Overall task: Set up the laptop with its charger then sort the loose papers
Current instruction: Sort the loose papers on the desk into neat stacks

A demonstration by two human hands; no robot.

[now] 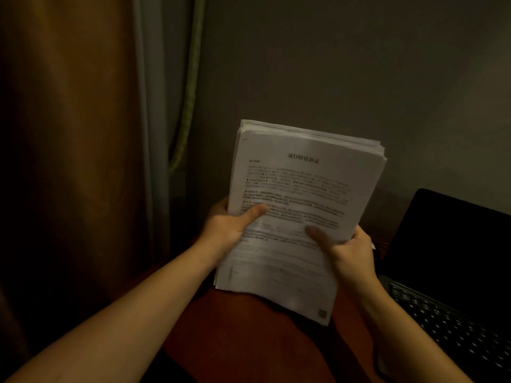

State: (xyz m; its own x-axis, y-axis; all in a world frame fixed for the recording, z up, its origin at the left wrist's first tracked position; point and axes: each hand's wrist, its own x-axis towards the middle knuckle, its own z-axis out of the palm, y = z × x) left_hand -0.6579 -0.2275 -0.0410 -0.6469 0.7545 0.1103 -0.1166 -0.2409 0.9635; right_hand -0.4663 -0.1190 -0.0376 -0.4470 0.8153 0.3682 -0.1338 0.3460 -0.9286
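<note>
Lifted in front of the wall (345, 64), a thick stack of papers (304, 183) is held in both hands, its printed face turned toward the camera and its top leaned away. The left grip (229, 225) is clamped on the stack's left edge, a little below the middle: the left thumb (255, 211) is laid flat across the front sheet, and the fingers are hidden behind the sheets. The right grip (351, 252) is clamped on the right edge, slightly lower than the left one; the right thumb (318, 234) is pressed onto the front sheet and the fingers are curled round the back. Most of the stack is thus seen above the two grips, while a smaller part hangs below them, over the reddish-brown surface (243, 349); whether the bottom edge touches that surface cannot be told. At the top, the sheet edges are stepped unevenly rather than squared. A centred heading and blocks of text are printed on the front sheet, too blurred to be read, and a small square mark (322, 313) is seen near its lower right corner. To the right of the right forearm, an open laptop (448, 258) is set on the surface, its screen dark and its keyboard (453, 333) faintly visible. At the left, a brown curtain (69, 134) is hung beside a grey strip of fabric (150, 106).
</note>
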